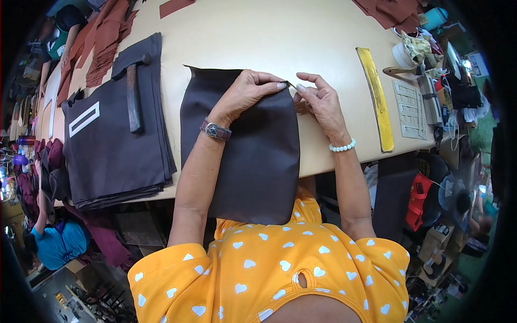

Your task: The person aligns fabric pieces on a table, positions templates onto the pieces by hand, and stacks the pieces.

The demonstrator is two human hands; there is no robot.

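One dark sheet (256, 148) is draping over the counter (315, 148) edge; the left hand (247, 92) is pinching the sheet's far edge, seemingly steadying the corner, while the right hand (321, 103) is hovering right at that corner, its grip too hidden to call.

An orange-yellow top (237, 269) is carrying scattered white hearts (240, 289), and its short sleeves (167, 274) are ending above the elbows. A keyhole opening (302, 278) is piercing the fabric beside the neckline. A brown strap (205, 126) with an oval metallic piece (213, 130) is circling the left wrist, a white beaded bracelet (342, 146) the right.
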